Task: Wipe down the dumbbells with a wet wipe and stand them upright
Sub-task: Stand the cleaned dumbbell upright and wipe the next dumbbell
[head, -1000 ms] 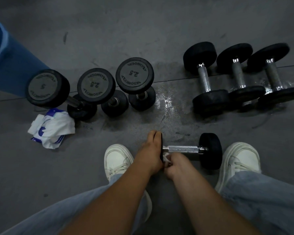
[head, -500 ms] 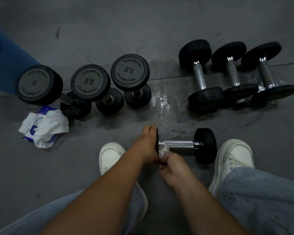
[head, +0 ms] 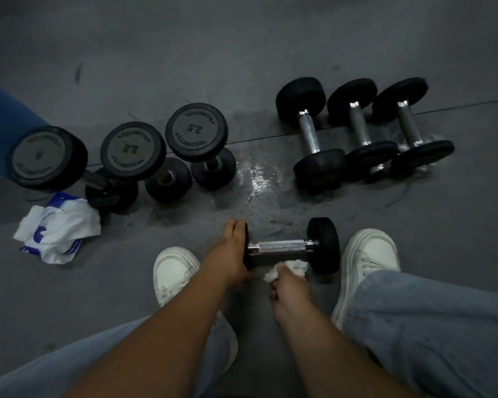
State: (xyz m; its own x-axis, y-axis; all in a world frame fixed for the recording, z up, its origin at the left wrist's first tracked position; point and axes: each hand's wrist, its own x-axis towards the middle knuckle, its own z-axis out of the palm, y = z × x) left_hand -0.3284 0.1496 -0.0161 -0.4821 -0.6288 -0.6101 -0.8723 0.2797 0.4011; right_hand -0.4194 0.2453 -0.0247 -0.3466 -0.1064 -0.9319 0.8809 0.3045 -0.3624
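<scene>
Head view: the dumbbell (head: 282,247) lay on its side on the floor (head: 270,38), its left weight under the left hand (head: 232,251), whose fingers curled over the rim and gripped it. It looked small but dense and rigid. Its round ends would probably roll, and the knurled bar right of those fingers offered the surest hold, though it may have been slick if damp. The right hand (head: 288,285) was closed around a crumpled wet wipe (head: 289,267), soft and limp, bunched just short of the bar; contact could not be told. Beyond the fingertips, upright dumbbells (head: 196,133) stood to the left and lying dumbbells (head: 309,133) to the right.
</scene>
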